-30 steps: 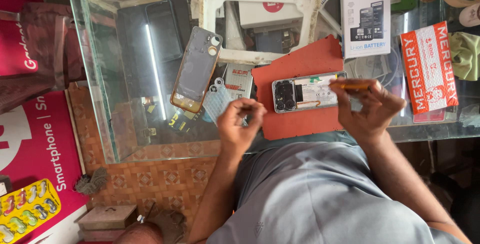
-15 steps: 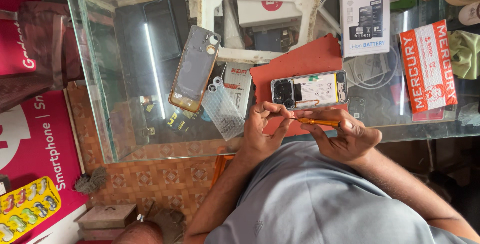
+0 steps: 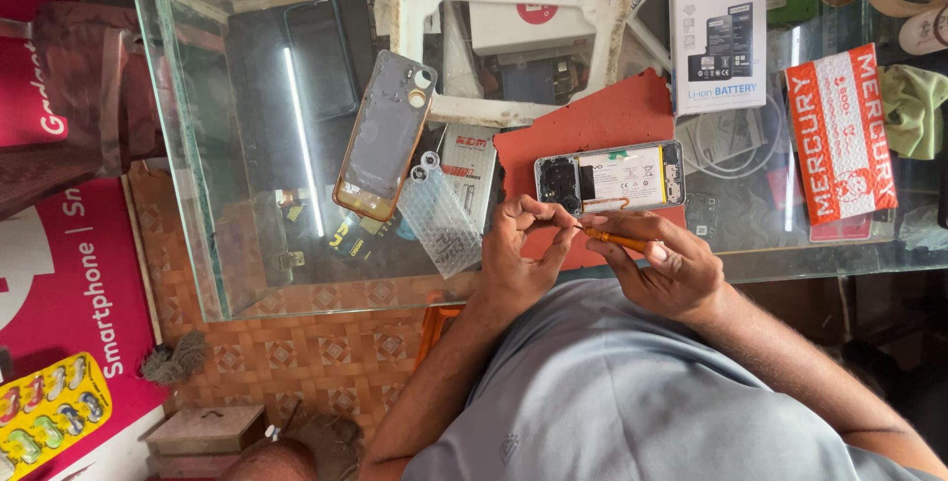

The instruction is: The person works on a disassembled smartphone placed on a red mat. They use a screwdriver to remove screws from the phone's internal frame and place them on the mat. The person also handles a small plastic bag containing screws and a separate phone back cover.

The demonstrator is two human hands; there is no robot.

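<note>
Two hands: both of yours worked close together at the near edge of the glass table (image 3: pixel 212 244), just below the opened phone (image 3: pixel 610 177).
Right hand (image 3: pixel 660 269): your fingers were closed round an orange-handled screwdriver (image 3: pixel 614 238), its tip pointing toward your other hand.
Left hand (image 3: pixel 521 249): your thumb and fingers were pinched together at the screwdriver's tip; whether something tiny sat between them, the view was too small to tell.
Opened phone: it lay back-off on the red mat (image 3: pixel 592 125), battery and board showing, just beyond your fingertips.
Back cover (image 3: pixel 383 135): it rested on the glass to the left, well apart from the phone.
Clear case (image 3: pixel 439 214): it lay beside your left hand.
Battery box (image 3: pixel 717 32): it stood at the far side, past the mat.
</note>
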